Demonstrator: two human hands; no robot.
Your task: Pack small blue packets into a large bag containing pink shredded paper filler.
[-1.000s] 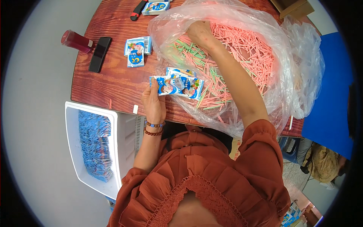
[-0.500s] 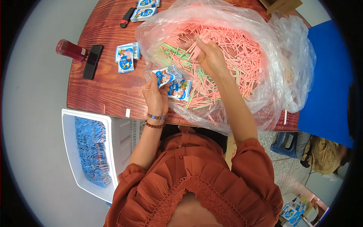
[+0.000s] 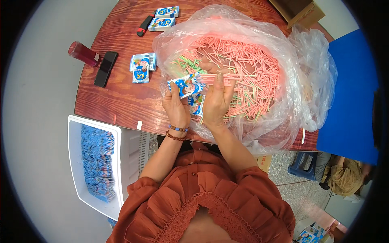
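Observation:
My left hand (image 3: 176,106) is closed on a small blue-and-white packet (image 3: 187,86), holding it at its left end. Between the thumb and fingers of my right hand (image 3: 217,99) is a bundle of thin pink sticks (image 3: 214,79). The bundle's left ends meet the packet's right end; whether they are inside it I cannot tell. Just below, a second blue-and-white packet (image 3: 196,104) lies at the near left of the heap. Around and behind my hands spreads a large clear plastic bag (image 3: 259,25), open and full of loose pink sticks (image 3: 259,67) with some green sticks (image 3: 189,64) among them.
Left of the bag lie more packets (image 3: 140,71), a black phone (image 3: 106,69) and a red bottle (image 3: 84,54). Farther back are small boxes (image 3: 161,24) and a red-black cutter (image 3: 146,25). A white bin (image 3: 120,162) of blue packets stands at lower left.
My right hand has come back from the heap toward me, bringing a bundle of pink sticks to the packet's end. My left hand still holds the packet. The view has shifted slightly.

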